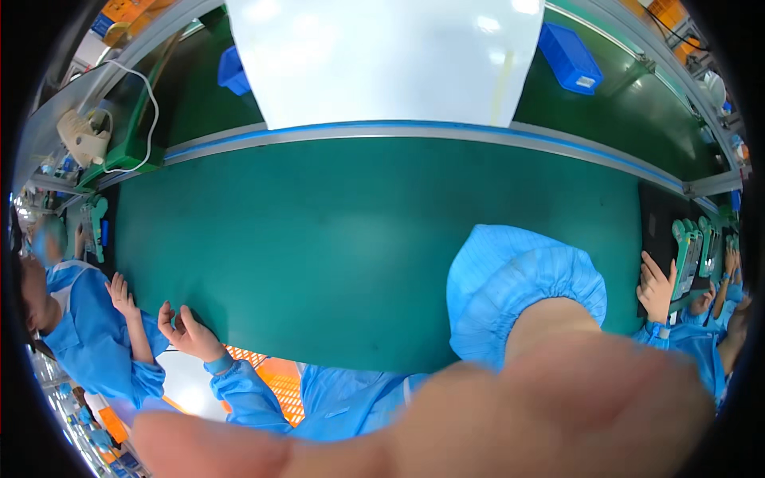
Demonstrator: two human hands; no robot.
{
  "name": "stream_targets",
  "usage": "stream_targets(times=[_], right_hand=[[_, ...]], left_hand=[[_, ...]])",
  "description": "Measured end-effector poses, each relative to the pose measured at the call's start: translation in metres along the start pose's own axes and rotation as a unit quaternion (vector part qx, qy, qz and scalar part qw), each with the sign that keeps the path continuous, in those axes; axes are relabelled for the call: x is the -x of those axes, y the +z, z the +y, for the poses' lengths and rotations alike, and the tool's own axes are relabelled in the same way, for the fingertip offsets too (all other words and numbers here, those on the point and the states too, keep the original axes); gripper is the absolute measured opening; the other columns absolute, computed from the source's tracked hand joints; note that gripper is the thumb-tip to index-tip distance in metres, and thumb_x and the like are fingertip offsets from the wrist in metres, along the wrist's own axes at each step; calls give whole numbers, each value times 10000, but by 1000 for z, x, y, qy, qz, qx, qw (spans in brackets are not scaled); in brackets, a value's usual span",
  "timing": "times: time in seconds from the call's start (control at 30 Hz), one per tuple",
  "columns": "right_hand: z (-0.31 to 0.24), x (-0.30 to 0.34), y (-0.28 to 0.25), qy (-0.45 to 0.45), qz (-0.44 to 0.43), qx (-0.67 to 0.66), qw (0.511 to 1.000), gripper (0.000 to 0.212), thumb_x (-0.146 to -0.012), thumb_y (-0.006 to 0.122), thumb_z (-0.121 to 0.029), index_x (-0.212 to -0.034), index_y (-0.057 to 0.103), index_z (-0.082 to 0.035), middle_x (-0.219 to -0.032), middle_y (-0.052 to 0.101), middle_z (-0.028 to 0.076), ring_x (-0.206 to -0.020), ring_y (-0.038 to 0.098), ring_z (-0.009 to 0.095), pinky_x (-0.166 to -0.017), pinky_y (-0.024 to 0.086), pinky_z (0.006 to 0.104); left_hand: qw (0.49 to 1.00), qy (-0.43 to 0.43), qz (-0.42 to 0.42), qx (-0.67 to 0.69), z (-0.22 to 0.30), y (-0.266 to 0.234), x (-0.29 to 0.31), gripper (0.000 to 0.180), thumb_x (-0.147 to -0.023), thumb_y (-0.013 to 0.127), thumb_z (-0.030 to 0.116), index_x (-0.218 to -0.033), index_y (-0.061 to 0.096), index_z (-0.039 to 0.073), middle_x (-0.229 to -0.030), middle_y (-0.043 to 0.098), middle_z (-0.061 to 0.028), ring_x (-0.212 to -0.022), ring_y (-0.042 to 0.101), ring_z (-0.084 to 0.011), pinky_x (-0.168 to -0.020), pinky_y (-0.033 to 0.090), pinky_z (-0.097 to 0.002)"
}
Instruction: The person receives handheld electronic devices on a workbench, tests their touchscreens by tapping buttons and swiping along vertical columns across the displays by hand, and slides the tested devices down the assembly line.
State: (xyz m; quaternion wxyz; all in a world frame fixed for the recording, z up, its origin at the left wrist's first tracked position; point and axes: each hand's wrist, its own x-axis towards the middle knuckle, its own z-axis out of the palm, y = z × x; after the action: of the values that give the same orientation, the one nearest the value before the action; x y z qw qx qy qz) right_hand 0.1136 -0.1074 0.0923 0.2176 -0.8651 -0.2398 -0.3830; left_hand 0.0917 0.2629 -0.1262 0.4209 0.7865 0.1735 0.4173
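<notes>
My left hand (191, 334) is at the near left edge of the green work mat (319, 239), its fingers loosely bent and apart with nothing between them. A blue sleeve with a snug cuff runs from it toward my blue smock (343, 398). Large and blurred, my right hand (550, 406) is raised very close to the camera across the lower right. One digit stretches out to the lower left; its other fingers are out of view or smeared. Behind its wrist puffs a light blue elastic sleeve (518, 279). Whether it holds anything is hidden.
A white panel (382, 64) stands beyond the far rail, between a blue bin (570, 60) and another blue bin (233, 72). Co-workers in blue sit at both sides. Green handheld-shaped devices (687, 247) lie at right. An orange crate (283, 386) is below the near edge.
</notes>
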Motion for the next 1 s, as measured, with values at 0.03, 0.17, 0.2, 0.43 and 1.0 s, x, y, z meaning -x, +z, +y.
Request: stream_targets(times=[0.03, 0.17, 0.2, 0.43, 1.0], right_hand=[[-1, -2, 5, -14, -4, -9, 1000, 312, -654, 749, 53, -740, 468, -53, -735, 512, 89, -524, 416, 192, -419, 291, 307], [2, -9, -8, -51, -13, -23, 998, 326, -664, 765, 47, -755, 468, -52, -749, 525, 94, -530, 425, 198, -420, 302, 313], [-1, -14, -6, -58, -17, -20, 998, 330, -667, 769, 45, -759, 468, -52, -753, 528, 95, -531, 428, 199, -420, 305, 315], [50, 23, -80, -106, -52, -26, 993, 355, -684, 797, 34, -784, 467, -51, -778, 551, 104, -542, 445, 209, -421, 323, 326], [-6, -60, -25, -59, -46, -112, 991, 302, -553, 786, 56, -590, 500, -35, -575, 498, 89, -432, 489, 216, -365, 341, 290]], left_hand=[[999, -20, 9, -26, -3, -8, 1, 293, -869, 592, -4, -1156, 542, 29, -1046, 518, -38, -749, 448, -75, -656, 399, -210], [1000, 6, -8, 30, 1, -14, 1, 299, -860, 575, -14, -1153, 537, 34, -1038, 496, -48, -776, 474, -97, -674, 413, -227], [999, -10, -19, 41, 5, -11, 2, 297, -857, 570, -18, -1147, 537, 36, -1027, 492, -49, -786, 487, -107, -686, 421, -233], [1000, -4, 9, 5, -13, -39, -2, 299, -854, 567, -32, -1144, 534, 33, -1062, 499, -56, -807, 498, -110, -717, 431, -237], [972, 95, -72, -202, 29, -5, -43, 433, -771, 751, 123, -1150, 559, 38, -1183, 541, -109, -1074, 483, -245, -847, 399, -312]])
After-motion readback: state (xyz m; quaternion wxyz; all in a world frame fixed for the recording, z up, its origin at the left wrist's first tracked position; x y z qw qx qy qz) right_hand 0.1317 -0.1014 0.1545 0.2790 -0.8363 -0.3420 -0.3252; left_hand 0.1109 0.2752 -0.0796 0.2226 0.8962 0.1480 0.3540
